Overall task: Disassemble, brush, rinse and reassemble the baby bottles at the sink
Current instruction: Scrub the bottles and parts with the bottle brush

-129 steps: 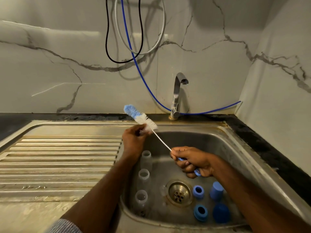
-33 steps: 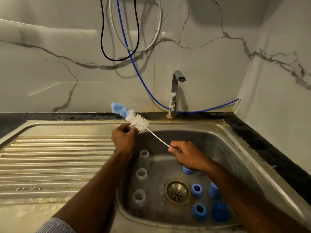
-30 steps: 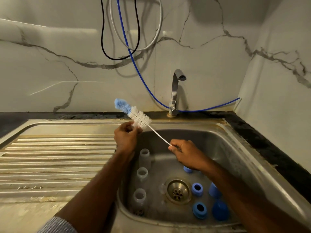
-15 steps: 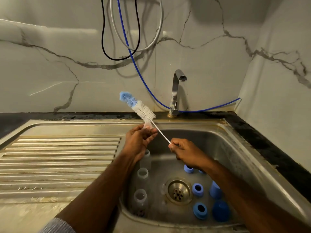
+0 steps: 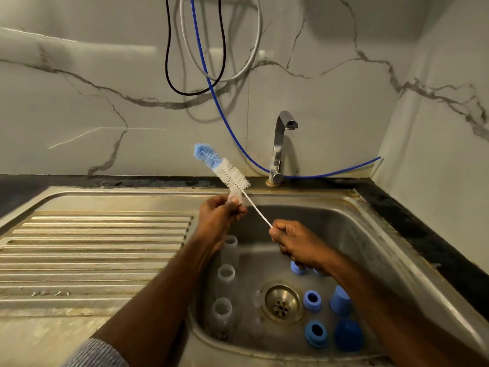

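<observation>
We held the bottle brush [image 5: 223,169] up over the back left corner of the sink basin [image 5: 370,234], its blue tip pointing up and left toward the marble wall [image 5: 79,102] and its thin twisted wire stem slanting down to the right. Our left hand [image 5: 219,215] pinched a small translucent teat [image 5: 235,196] between thumb and fingertips, and the teat sat right against the lower end of the white bristles; whether the bristles were inside it we could not tell. Our right hand [image 5: 296,243] was curled closed around the lower end of the brush, with the wire coming out at the knuckles and the handle hidden in the fist. Down in the basin three clear bottle bodies [image 5: 225,276] stood upright in a row along the left wall, mouths open to the top. To the right of the drain [image 5: 281,300] lay the blue parts: two screw rings [image 5: 312,300] with dark holes, one nearer us than the other, a blue cap [image 5: 340,300] standing just beside the farther ring, and a rounded blue cap [image 5: 348,335] beside the nearer one. Another blue piece [image 5: 296,268] showed partly under our right wrist. The tap [image 5: 280,147] stood behind the basin with no water visible, and a blue hose [image 5: 225,115] ran down the wall behind it. The ribbed draining board [image 5: 92,247] stretched away to the left.
</observation>
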The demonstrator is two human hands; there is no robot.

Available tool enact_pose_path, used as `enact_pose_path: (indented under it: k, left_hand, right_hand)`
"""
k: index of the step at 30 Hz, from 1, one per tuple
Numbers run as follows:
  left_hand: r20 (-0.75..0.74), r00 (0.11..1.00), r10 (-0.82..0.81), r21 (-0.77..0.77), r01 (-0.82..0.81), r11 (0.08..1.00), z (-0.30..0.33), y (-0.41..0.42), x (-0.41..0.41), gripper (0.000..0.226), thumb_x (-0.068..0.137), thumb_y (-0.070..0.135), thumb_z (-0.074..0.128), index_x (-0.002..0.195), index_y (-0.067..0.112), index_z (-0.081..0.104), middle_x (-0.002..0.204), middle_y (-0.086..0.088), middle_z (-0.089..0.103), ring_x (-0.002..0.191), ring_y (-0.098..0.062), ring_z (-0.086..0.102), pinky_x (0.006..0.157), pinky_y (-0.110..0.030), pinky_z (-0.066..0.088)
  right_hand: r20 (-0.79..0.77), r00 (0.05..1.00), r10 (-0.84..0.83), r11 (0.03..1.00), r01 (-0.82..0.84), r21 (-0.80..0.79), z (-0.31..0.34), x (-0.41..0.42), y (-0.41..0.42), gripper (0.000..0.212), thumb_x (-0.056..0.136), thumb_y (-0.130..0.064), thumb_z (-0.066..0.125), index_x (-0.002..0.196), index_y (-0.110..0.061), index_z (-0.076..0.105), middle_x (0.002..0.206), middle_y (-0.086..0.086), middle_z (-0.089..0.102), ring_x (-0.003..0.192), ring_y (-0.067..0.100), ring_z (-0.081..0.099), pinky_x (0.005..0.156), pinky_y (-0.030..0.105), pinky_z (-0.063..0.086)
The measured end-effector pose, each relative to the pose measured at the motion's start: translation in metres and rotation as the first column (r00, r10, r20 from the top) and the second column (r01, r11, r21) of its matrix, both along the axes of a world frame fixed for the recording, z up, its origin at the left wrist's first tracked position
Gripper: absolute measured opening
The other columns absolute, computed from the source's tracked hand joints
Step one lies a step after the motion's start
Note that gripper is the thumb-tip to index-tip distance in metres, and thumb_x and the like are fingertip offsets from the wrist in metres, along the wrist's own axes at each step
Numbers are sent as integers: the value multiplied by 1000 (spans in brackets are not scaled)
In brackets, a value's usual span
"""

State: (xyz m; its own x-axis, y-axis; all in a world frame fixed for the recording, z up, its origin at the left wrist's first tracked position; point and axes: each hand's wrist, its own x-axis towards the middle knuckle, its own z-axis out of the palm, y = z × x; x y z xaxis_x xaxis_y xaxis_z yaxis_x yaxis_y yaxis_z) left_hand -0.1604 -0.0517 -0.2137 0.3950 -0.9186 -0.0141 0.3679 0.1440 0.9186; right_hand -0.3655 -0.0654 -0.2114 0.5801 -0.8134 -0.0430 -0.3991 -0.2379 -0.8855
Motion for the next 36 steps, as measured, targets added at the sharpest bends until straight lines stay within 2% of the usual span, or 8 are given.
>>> enact_pose_path:
  k: [4, 8, 11, 16, 21, 25, 30, 36]
  left_hand:
    - [-200, 976, 83, 0, -85, 996, 0, -2, 18, 18, 100, 2, 51, 115, 1, 62, 101, -20, 70, 88, -25, 72, 85, -40, 61]
    - [92, 995, -49, 35, 45, 998, -2, 1, 8, 14, 100, 0, 53, 104, 0, 67, 91, -18, 70, 76, -20, 70, 85, -39, 59]
    - [178, 983, -52, 49, 44, 998, -5, 1, 7, 12, 97, 1, 58, 101, 1, 69, 86, -15, 72, 75, -20, 69, 92, -44, 58]
    - [377, 924, -67, 68, 44, 997, -9, 2, -5, 9, 95, 1, 62, 100, 3, 70, 91, -18, 72, 79, -24, 69, 85, -41, 60]
    - [238, 971, 23, 75, -42, 996, -10, -6, -5, 12, 97, 3, 59, 106, 0, 66, 97, -20, 71, 88, -32, 72, 87, -47, 61]
    - [96, 994, 58, 40, -62, 997, -9, 1, 10, 18, 92, -3, 64, 107, 5, 66, 106, -19, 70, 99, -31, 73, 88, -41, 60]
    - [305, 950, 66, -35, -58, 998, -8, 1, 17, 27, 90, 1, 70, 110, 18, 67, 111, -9, 69, 95, -21, 74, 78, -32, 62]
    - [32, 991, 127, -102, -123, 987, -3, 3, 31, 20, 91, 0, 66, 111, 5, 67, 100, -16, 73, 92, -26, 73, 84, -37, 60]
  right_hand:
    - [-68, 996, 52, 998, -50, 29, 8, -16, -7, 26, 103, -30, 47, 80, -21, 56, 60, 0, 40, 47, 13, 28, 44, 27, 21]
    - [-90, 994, 61, 998, -62, -3, 3, -11, -4, 24, 104, -26, 47, 83, -18, 55, 58, -4, 40, 47, 8, 32, 42, 23, 25]
    - [-86, 996, -8, 991, -3, -133, -6, 0, -2, 26, 104, -24, 48, 80, -15, 53, 55, -8, 42, 49, 6, 36, 45, 20, 31]
    - [-88, 991, -97, 961, 70, -269, -13, 6, -15, 28, 102, -26, 50, 76, -17, 55, 53, -13, 48, 52, 1, 40, 59, 29, 37]
    - [-45, 989, -139, 949, 120, -291, -10, -3, -20, 29, 102, -26, 50, 73, -23, 55, 55, -12, 52, 54, 5, 44, 60, 32, 41]
    - [-30, 993, -116, 954, 103, -281, -10, -3, -21, 27, 101, -26, 52, 76, -19, 59, 58, -9, 53, 56, 6, 45, 61, 32, 41]
    - [-121, 992, -45, 948, 5, -318, -7, -5, -17, 25, 102, -25, 52, 82, -13, 60, 64, -2, 53, 59, 7, 46, 61, 29, 41]
    - [-193, 981, 33, 979, -70, -190, 2, -24, -21, 27, 102, -29, 50, 82, -13, 59, 71, 3, 54, 65, 16, 47, 63, 31, 43]
